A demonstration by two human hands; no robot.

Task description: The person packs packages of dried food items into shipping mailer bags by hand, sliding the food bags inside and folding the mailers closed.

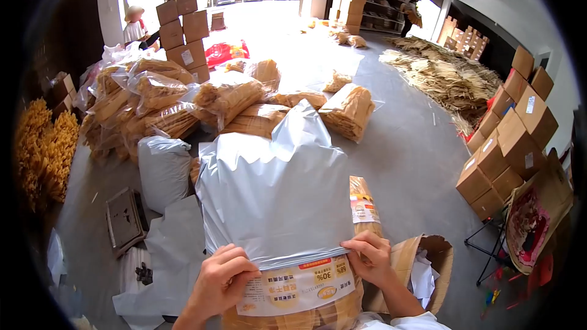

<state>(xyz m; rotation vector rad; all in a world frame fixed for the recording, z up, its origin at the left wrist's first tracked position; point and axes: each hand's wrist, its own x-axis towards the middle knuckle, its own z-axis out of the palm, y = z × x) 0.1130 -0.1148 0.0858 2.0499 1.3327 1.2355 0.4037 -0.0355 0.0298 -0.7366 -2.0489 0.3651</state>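
Note:
A large light-grey plastic bag [275, 189] stretches away in front of me, its open edge lying over a clear-wrapped pack of yellowish sticks [293, 318] with a printed white label [299, 287]. My left hand [223, 281] pinches the bag's edge at its left corner, beside the label. At the right corner, my right hand [370, 256] pinches the same edge between thumb and fingers. The pack's far part is hidden inside or under the bag. Just beyond my right hand lies another labelled pack [365, 208].
Clear bags of sticks [232, 98] are heaped ahead. A filled grey bag [164, 171] and a dark flat case [125, 220] lie left. An open carton [437, 269] holding paper is right, near a folding chair [532, 226] and stacked boxes [513, 140]. Two people are far off.

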